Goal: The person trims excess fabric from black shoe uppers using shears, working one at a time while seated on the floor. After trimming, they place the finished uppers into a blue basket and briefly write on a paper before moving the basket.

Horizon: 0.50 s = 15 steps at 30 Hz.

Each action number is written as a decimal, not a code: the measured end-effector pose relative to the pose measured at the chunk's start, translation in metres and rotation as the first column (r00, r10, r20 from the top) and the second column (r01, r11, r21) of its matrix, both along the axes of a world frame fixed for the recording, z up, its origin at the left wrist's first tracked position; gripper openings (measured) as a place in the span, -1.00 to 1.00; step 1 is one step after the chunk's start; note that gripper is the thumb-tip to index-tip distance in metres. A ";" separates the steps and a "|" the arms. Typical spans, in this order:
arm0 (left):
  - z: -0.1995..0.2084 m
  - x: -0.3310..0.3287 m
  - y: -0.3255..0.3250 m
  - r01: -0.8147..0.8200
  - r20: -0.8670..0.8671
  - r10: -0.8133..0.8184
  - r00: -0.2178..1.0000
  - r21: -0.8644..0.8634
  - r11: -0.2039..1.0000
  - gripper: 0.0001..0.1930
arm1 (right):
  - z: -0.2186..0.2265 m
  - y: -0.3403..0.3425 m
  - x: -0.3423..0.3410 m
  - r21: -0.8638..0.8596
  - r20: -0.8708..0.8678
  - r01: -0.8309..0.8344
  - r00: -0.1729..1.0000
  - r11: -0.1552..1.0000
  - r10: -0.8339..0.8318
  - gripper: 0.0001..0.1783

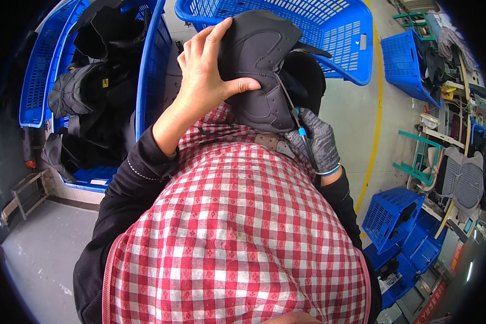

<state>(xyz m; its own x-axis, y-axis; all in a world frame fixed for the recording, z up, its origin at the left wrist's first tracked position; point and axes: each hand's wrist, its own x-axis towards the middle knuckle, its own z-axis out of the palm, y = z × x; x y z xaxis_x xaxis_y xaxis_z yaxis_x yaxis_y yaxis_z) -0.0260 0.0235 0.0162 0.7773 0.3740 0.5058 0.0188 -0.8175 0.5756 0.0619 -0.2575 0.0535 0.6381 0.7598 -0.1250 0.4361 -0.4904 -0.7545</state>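
A black stitched piece, which looks like a shoe upper, is held up before my lap. My bare left hand grips its left side, the thumb pressed across the front and the fingers spread along the edge. My right hand, in a grey knit glove, is closed around the blue and black handle of a slim pointed tool. The tool's thin shaft runs up along the upper's right side; I cannot tell whether its tip touches the material. Another dark part of the upper hangs behind, partly hidden.
At left, a blue crate holds several black uppers. An open blue basket stands just beyond my hands. More blue crates and a cluttered workbench line the right, past a yellow floor line.
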 end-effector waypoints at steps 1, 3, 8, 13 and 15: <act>0.000 0.000 0.000 -0.002 0.003 0.002 1.000 0.008 1.000 0.28 | -0.001 -0.002 0.001 0.001 0.068 -0.012 0.998 1.000 0.012 -0.54; 0.001 0.000 -0.001 -0.011 -0.002 0.011 1.000 0.011 1.000 0.27 | -0.005 -0.004 0.004 0.001 0.134 -0.033 0.991 0.999 0.033 -0.53; 0.000 0.000 -0.004 -0.037 -0.020 0.038 0.999 0.014 0.999 0.27 | -0.018 -0.006 0.012 0.012 0.208 -0.026 0.978 1.000 0.023 -0.42; -0.002 0.003 -0.005 -0.082 -0.035 0.085 0.996 0.067 0.994 0.27 | -0.037 -0.003 0.018 0.072 0.240 -0.035 0.971 0.997 0.016 -0.46; 0.000 0.003 -0.005 -0.081 -0.033 0.083 0.996 0.067 0.994 0.28 | -0.043 -0.003 0.019 0.087 0.243 -0.049 0.970 0.995 0.027 -0.48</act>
<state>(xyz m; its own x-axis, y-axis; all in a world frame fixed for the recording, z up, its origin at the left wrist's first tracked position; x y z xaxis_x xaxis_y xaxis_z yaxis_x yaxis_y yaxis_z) -0.0228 0.0182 0.0158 0.7632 0.4042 0.5041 0.1065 -0.8482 0.5189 0.0805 -0.2603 0.0106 0.6113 0.7850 0.1004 0.6276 -0.4036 -0.6657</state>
